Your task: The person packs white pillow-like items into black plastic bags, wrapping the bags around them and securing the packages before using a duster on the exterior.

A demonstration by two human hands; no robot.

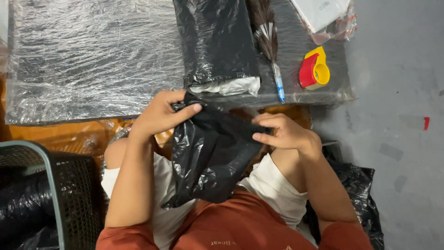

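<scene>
Both hands clamp a black bag at frame centre: left hand grips its upper-left corner, right hand its right edge; the bag hangs downward between them.

A glossy black plastic bag, crumpled and creased, hangs near the middle of the scene, over the lap. Its upper edge is stretched sideways from left to right, while the rest droops loosely down.

Glossy crinkled black plastic bag, clear wrinkled film over table, smooth plastic tape dispenser.
</scene>
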